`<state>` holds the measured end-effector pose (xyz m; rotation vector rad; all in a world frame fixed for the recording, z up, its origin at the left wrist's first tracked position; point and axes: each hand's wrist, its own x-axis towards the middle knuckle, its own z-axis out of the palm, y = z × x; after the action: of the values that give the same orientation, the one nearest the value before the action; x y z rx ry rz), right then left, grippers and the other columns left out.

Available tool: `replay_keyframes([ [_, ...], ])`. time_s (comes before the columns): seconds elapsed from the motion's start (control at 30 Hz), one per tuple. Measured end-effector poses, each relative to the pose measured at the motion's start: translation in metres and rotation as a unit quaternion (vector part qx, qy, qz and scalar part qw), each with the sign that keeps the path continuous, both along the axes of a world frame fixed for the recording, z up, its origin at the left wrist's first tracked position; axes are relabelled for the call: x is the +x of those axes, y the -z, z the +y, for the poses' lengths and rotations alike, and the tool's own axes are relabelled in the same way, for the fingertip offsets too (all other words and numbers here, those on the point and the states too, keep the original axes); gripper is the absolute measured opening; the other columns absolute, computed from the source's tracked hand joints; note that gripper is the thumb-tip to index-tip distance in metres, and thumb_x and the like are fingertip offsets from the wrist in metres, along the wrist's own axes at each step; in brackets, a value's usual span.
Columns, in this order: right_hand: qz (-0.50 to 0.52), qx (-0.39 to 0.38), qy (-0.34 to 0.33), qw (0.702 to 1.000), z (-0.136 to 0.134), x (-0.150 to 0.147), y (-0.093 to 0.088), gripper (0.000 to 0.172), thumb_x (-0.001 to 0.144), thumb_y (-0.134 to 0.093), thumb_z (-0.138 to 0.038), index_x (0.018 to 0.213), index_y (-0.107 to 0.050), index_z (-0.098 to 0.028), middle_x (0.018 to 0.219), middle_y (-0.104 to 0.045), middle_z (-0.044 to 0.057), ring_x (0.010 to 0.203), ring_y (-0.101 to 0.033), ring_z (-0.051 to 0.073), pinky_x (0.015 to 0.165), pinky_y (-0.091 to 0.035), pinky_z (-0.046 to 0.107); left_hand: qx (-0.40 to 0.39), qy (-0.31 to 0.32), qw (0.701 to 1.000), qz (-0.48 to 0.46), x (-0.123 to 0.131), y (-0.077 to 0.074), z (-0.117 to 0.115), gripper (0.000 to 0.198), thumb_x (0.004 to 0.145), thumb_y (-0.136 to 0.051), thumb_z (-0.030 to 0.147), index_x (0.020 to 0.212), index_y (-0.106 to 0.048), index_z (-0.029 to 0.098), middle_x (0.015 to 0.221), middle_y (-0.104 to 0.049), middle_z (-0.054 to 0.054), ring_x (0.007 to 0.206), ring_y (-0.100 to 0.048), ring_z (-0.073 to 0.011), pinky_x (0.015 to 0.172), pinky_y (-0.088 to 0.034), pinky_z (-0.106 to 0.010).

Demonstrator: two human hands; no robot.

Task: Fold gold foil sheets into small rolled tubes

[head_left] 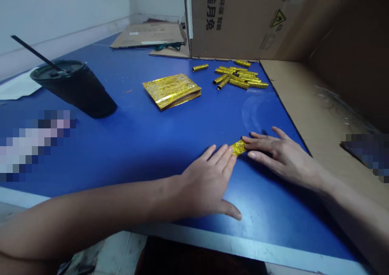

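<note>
Head view, left to right across the smooth blue tabletop (133, 141): thin white sheet (20, 86) at far left, pixelated patch in front of it. Next, tapered dark cup (80, 90) with a thin black straw (35, 52) sticking out. Flat brown cardboard piece (148, 35) lies at the back. Flat stack of shiny gold foil sheets (172, 89) mid-table, well apart from both hands.

Left hand (208, 182): palm down, fingers extended, thumb spread wide, fingertips on the left end of a small crinkled gold foil strip (238, 148). Strip lies on the tabletop between the hands.

Loose pile of narrow gold foil tubes (238, 82) behind it, against the tall printed brown cardboard box (240, 20); one tube sits apart on the left.

Right hand (281, 155): fingers loosely spread, fingertips at the strip's right end, thumb just beside it. Can't tell how hard either presses.
</note>
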<state>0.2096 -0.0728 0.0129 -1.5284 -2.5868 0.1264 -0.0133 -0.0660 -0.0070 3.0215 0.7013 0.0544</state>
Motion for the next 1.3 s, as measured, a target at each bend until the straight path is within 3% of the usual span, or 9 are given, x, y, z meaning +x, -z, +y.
replay_keyframes([
  [0.13, 0.036, 0.027, 0.009, 0.999, -0.001, -0.002, 0.001, 0.035, 0.087, -0.039, -0.039, 0.111, -0.056, -0.021, 0.117, -0.059, 0.008, 0.115, -0.047, 0.023, 0.099, -0.021, 0.057, 0.007, 0.009, 1.0, -0.006, 0.003, 0.001, -0.008, 0.103, 0.067, -0.029, 0.077, 0.13, -0.029, -0.004, 0.136, -0.026, -0.027, 0.129, -0.02, -0.0337, 0.105, -0.013, -0.044],
  [0.2, 0.037, 0.048, -0.017, 0.998, -0.009, -0.013, 0.001, 0.043, 0.086, -0.04, -0.041, 0.12, -0.049, -0.015, 0.122, -0.055, 0.012, 0.118, -0.043, 0.024, 0.101, -0.021, 0.055, 0.009, 0.01, 1.0, -0.008, 0.003, 0.001, -0.008, 0.102, 0.068, -0.029, 0.077, 0.129, -0.031, -0.004, 0.135, -0.027, -0.027, 0.129, -0.02, -0.0343, 0.105, -0.013, -0.045],
  [0.3, 0.022, 0.015, -0.083, 0.996, -0.021, -0.029, 0.001, 0.059, 0.086, -0.038, -0.048, 0.128, -0.039, -0.006, 0.128, -0.045, 0.019, 0.121, -0.039, 0.024, 0.101, -0.025, 0.052, 0.01, 0.012, 1.0, -0.011, 0.004, 0.001, -0.006, 0.102, 0.067, -0.031, 0.077, 0.129, -0.032, -0.004, 0.135, -0.027, -0.027, 0.128, -0.021, -0.0353, 0.105, -0.013, -0.045],
  [0.4, -0.01, 0.018, -0.079, 0.997, -0.025, -0.035, 0.004, 0.066, 0.086, -0.033, -0.052, 0.127, -0.039, 0.0, 0.128, -0.043, 0.023, 0.121, -0.039, 0.026, 0.1, -0.029, 0.049, 0.015, 0.013, 1.0, -0.01, 0.005, 0.002, -0.005, 0.102, 0.068, -0.031, 0.076, 0.129, -0.031, -0.005, 0.135, -0.027, -0.028, 0.128, -0.022, -0.0355, 0.104, -0.014, -0.046],
  [0.73, -0.088, 0.061, -0.012, 0.994, -0.015, -0.018, 0.005, 0.057, 0.089, -0.025, -0.049, 0.12, -0.05, -0.008, 0.123, -0.053, 0.016, 0.114, -0.047, 0.025, 0.1, -0.026, 0.052, 0.037, 0.015, 0.999, -0.014, 0.002, 0.003, -0.001, 0.096, 0.07, -0.027, 0.076, 0.127, -0.037, -0.001, 0.134, -0.032, -0.025, 0.128, -0.024, -0.0341, 0.102, -0.015, -0.049],
  [0.87, -0.118, 0.091, -0.001, 0.989, -0.019, -0.023, 0.004, 0.056, 0.088, -0.027, -0.049, 0.116, -0.053, -0.008, 0.117, -0.057, 0.016, 0.112, -0.049, 0.029, 0.097, -0.024, 0.057, 0.005, -0.02, 1.0, -0.01, 0.0, 0.001, 0.023, 0.089, 0.074, -0.025, 0.073, 0.131, -0.031, 0.004, 0.138, -0.029, -0.02, 0.13, -0.021, -0.0296, 0.103, -0.012, -0.049],
  [1.07, -0.137, 0.111, -0.023, 0.984, -0.03, -0.038, 0.008, 0.063, 0.087, -0.028, -0.053, 0.114, -0.054, -0.003, 0.12, -0.053, 0.021, 0.114, -0.046, 0.03, 0.1, -0.02, 0.056, -0.059, -0.051, 0.996, 0.03, -0.003, 0.002, 0.058, 0.082, 0.078, -0.024, 0.068, 0.139, -0.008, 0.014, 0.146, -0.006, -0.009, 0.133, -0.002, -0.0285, 0.102, -0.008, -0.055],
  [1.23, -0.133, 0.115, -0.039, 0.984, -0.037, -0.046, 0.008, 0.063, 0.087, -0.028, -0.053, 0.114, -0.055, -0.003, 0.118, -0.055, 0.021, 0.113, -0.048, 0.029, 0.099, -0.022, 0.054, -0.044, -0.093, 0.994, 0.023, 0.002, 0.002, 0.05, 0.089, 0.076, -0.024, 0.071, 0.138, -0.013, 0.008, 0.145, -0.009, -0.014, 0.133, 0.001, -0.0312, 0.101, -0.006, -0.057],
  [1.3, -0.128, 0.118, -0.04, 0.984, -0.037, -0.046, 0.008, 0.063, 0.086, -0.027, -0.053, 0.113, -0.056, -0.003, 0.117, -0.055, 0.021, 0.113, -0.048, 0.029, 0.099, -0.022, 0.054, -0.02, -0.08, 0.997, 0.002, 0.005, 0.004, 0.041, 0.093, 0.074, -0.026, 0.073, 0.137, -0.016, 0.005, 0.144, -0.008, -0.017, 0.133, 0.001, -0.032, 0.101, -0.005, -0.057],
])
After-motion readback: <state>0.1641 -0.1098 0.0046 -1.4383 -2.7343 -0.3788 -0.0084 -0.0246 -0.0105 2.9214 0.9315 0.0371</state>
